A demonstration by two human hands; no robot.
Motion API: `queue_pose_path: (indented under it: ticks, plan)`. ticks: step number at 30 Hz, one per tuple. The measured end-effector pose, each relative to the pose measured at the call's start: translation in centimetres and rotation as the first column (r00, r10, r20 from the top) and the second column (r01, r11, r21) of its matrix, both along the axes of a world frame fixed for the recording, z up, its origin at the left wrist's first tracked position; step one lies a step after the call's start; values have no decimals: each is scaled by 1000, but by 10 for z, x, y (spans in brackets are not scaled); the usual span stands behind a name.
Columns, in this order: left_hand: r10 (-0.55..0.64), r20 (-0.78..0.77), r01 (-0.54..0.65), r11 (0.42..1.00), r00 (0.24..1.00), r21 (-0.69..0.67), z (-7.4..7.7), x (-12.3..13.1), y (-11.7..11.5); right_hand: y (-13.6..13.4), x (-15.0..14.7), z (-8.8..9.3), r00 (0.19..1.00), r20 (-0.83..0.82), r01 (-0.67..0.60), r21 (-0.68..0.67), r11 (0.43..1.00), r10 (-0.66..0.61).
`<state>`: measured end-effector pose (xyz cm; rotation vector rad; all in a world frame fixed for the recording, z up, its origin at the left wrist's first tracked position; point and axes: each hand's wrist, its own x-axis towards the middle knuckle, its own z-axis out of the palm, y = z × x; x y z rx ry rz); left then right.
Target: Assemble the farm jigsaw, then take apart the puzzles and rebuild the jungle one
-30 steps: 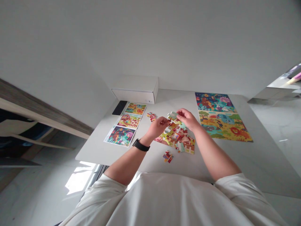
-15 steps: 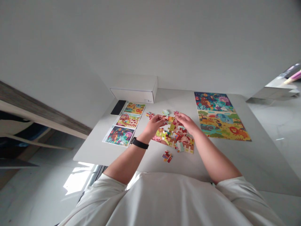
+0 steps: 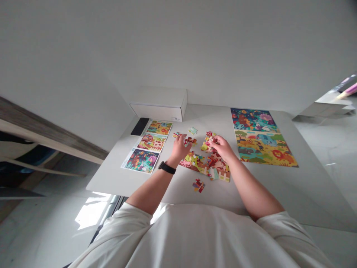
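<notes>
My left hand (image 3: 180,148), a black band on its wrist, hovers at the left of the puzzle with thumb and fingers apart. Beside its fingertips lie a red-brown jigsaw piece (image 3: 191,141) and a red and yellow piece (image 3: 176,134). My right hand (image 3: 224,147) pinches a small jigsaw piece (image 3: 213,140) at the top right of the partly joined puzzle (image 3: 195,160). Several loose pieces overlap on the puzzle's right part. A pale green piece (image 3: 192,130) sits beyond my hands, and a red and purple piece (image 3: 199,185) rests close to my body.
To the left are a picture sheet (image 3: 151,142) with three scenes and a black phone (image 3: 140,126). A white box (image 3: 157,111) stands against the wall. Two finished-looking pictures (image 3: 262,137) lie at the right of the white table (image 3: 267,186).
My left hand has moved left, away from my right hand, and its fingers have spread. A red-brown piece now shows beside it. The pale green piece has shifted slightly left.
</notes>
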<state>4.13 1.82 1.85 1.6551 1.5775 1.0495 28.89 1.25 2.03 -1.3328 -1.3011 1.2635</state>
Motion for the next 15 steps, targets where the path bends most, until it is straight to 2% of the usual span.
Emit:
queue_pose_path:
  ticks: [2, 4, 6, 8, 10, 13, 15]
  plan:
    - [-65, -191, 94, 985, 979, 144, 2, 1, -4, 0, -1, 3, 997, -77, 13, -54, 998, -17]
    - [-222, -230, 265, 948, 948, 176, 4, 6, -7, -1, -4, 8, 986, -169, -23, -107, 994, 5]
    - [-348, -184, 375, 916, 919, 140, 5, 12, -8, -2, -6, 13, 971, -235, -79, -142, 987, 44]
    - [-376, -120, 387, 919, 919, 81, 5, 17, -7, -3, -8, 16, 970, -236, -92, -134, 987, 58]
    - [-388, -40, 388, 921, 921, 8, 4, 18, -6, -3, -7, 16, 981, -190, -49, -63, 997, 36]
    - [-463, 119, 474, 874, 879, -104, 1, 17, -3, 0, -2, 13, 989, -148, 20, 74, 997, -9]
    - [-468, 139, 485, 862, 873, -147, 0, 13, 0, 3, 3, 9, 991, -131, 19, 83, 996, -8]
